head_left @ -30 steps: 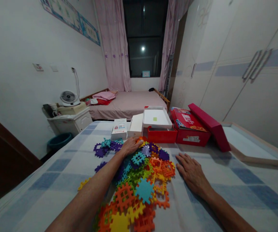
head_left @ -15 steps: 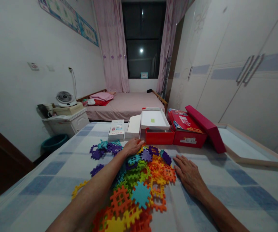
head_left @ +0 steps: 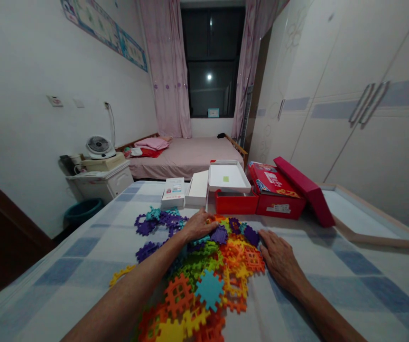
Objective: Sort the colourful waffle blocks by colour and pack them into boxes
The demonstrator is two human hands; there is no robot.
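Note:
A heap of interlocking plastic gear pieces lies before me, with a light blue piece point(head_left: 209, 289) and an orange grid piece point(head_left: 179, 295) on top. My left hand point(head_left: 198, 225) rests over the heap's far side, palm down, fingers pointing right against the purple piece point(head_left: 219, 234); the fingertips are partly hidden. At the heap's right edge, my right hand point(head_left: 279, 254) lies flat with fingers outstretched, close to a dark purple piece point(head_left: 251, 235) and an orange piece point(head_left: 254, 259). My left forearm covers part of the heap.
Beyond the heap stand small white boxes point(head_left: 173, 192), an open red box point(head_left: 236, 203) with a white tray-like lid point(head_left: 228, 175), and a larger red box point(head_left: 279, 206) with a red lid point(head_left: 306, 190) leaning on it. A shallow framed tray point(head_left: 371, 216) lies at the right.
My left hand has slid slightly right and nearer. The purple and orange pieces at the heap's far right have shifted a little right, beside my right hand. The view has also moved slightly.

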